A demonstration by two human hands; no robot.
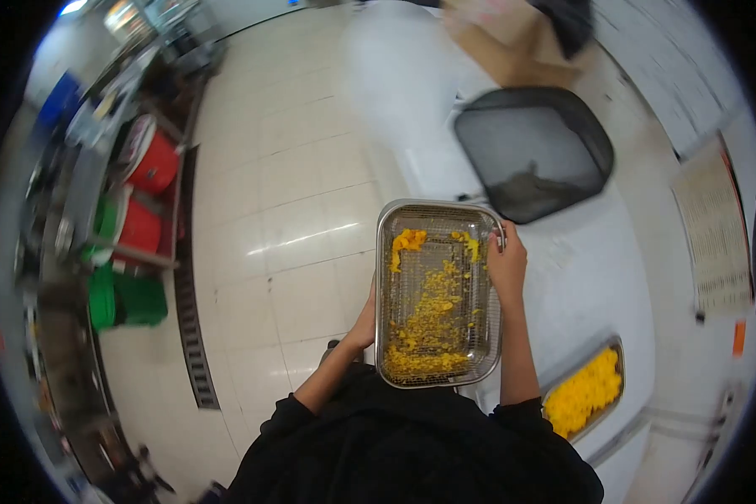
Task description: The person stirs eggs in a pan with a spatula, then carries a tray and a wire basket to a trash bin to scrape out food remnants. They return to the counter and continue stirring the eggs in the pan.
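Observation:
In front of my body I hold a rectangular metal mesh basket (pixel 380 286) with a rounded rim, over the edge between the floor and the white table. Yellow crumbs and small pieces (pixel 435 315) are scattered across its bottom, with larger clumps in the upper corners. At its left side, my left hand (pixel 364 326) grips it; those fingers are mostly hidden behind the wall. My right hand (pixel 507 262) is closed around the upper right side, by a wire handle. A metal tray (pixel 621 349) heaped with yellow pieces (pixel 585 395) lies to my right.
On the white table (pixel 580 290) stands a dark-rimmed grey container (pixel 472 144), with a brown cardboard box (pixel 512 50) behind it. Across the tiled floor (pixel 286 193), metal shelving holds red buckets (pixel 153 164); a green bin (pixel 130 298) stands below. Printed sheets (pixel 716 235) hang at right.

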